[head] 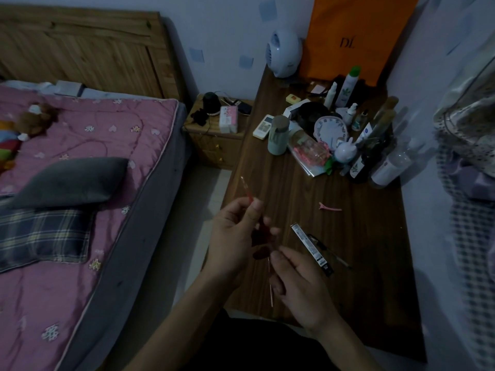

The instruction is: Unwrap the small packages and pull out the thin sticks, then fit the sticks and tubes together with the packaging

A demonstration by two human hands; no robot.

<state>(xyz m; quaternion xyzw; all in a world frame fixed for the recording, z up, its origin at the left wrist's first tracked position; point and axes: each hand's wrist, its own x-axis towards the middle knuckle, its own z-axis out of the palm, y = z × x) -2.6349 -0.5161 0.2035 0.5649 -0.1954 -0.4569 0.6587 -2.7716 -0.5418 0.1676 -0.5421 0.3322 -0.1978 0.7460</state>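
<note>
We see the left hand [235,234] curled round a thin red-handled hook [247,194], metal tip pointing up-left. The right hand [300,285] pinches a slim pinkish rod [271,290] hanging downward; a dark red piece [261,243] sits between the hands, its shape unclear in the dim light. Both hands hover over the left edge of the dark woodgrain desk [375,263]. Just right lies a flat black packet [312,249], further up a pink hair clip [330,207]. Bottles [348,87] and a round clock [330,129] crowd the far end. Quilted pink bed [80,183] on the left, with a floor gap between.
</note>
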